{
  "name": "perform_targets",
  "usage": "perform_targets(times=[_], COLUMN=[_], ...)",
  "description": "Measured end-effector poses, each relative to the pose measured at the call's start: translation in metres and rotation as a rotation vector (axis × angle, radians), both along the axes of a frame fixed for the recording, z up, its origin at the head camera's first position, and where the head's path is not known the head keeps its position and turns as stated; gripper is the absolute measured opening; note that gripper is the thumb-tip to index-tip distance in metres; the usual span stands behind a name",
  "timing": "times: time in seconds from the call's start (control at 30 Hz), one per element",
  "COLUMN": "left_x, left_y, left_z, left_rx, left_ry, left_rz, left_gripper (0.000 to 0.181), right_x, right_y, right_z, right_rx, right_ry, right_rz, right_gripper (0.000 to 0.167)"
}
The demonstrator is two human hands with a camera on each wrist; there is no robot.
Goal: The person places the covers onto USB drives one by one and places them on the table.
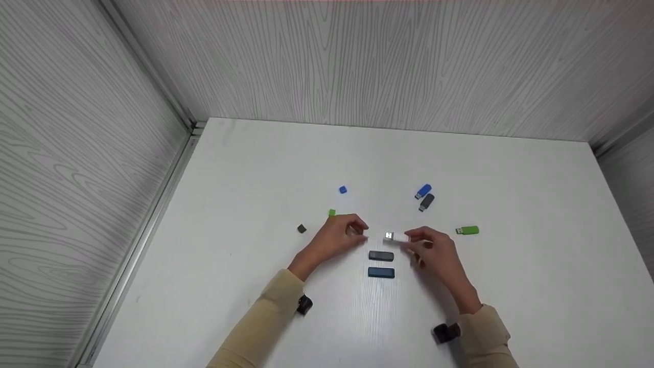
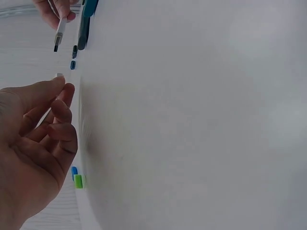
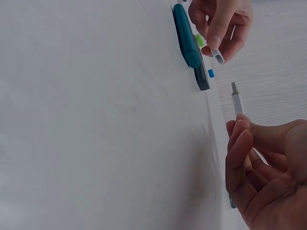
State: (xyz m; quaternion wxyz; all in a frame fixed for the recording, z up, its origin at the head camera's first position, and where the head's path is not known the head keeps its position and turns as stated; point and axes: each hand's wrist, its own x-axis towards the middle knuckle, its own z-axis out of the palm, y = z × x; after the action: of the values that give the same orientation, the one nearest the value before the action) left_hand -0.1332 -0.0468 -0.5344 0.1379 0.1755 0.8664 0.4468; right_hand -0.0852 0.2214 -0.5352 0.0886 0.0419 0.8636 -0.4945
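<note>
The left hand (image 1: 333,237) pinches 1 white cap (image 3: 218,58), the right hand (image 1: 440,256) 1 white USB drive (image 1: 400,237); capping or uncapping, presumably, next requiring alignment or setting-down.

Above the table (image 1: 245,168), the right hand (image 1: 437,253) holds a USB stick (image 1: 400,237). Left of this held stick, the left hand (image 1: 333,236) pinches a cap (image 3: 218,56); farther left lie a second cap (image 1: 343,189) and a third cap (image 1: 332,212), both behind, and, farthest left, a fourth cap (image 1: 302,229). Before the held stick lies a second stick (image 1: 381,256), then a third stick (image 1: 381,272). Behind it, rightward, are a fourth stick (image 1: 424,190) and a fifth stick (image 1: 427,201); right, a sixth stick (image 1: 469,230).
</note>
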Motion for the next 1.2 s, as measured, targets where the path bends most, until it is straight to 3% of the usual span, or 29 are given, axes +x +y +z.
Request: perform_targets(times=[0.53, 0.97, 1.2], left_x=[0.003, 0.005, 0.006], left_y=[0.012, 0.013, 0.016], left_z=[0.003, 0.007, 0.009], left_rx=[-0.027, -0.016, -0.006], left_ry=[0.026, 0.047, 0.024], left_rz=[-0.086, -0.096, -0.088], left_gripper=[0.021, 0.019, 0.02], right_x=[0.002, 0.003, 0.003], right_y=[-0.015, -0.018, -0.018], right_z=[0.0, -0.003, -0.006], right_rx=[0.06, 0.04, -0.004], right_ry=[0.01, 0.025, 0.044], right_rz=[0.023, 0.036, 0.029], right_gripper=[0.024, 0.023, 0.024])
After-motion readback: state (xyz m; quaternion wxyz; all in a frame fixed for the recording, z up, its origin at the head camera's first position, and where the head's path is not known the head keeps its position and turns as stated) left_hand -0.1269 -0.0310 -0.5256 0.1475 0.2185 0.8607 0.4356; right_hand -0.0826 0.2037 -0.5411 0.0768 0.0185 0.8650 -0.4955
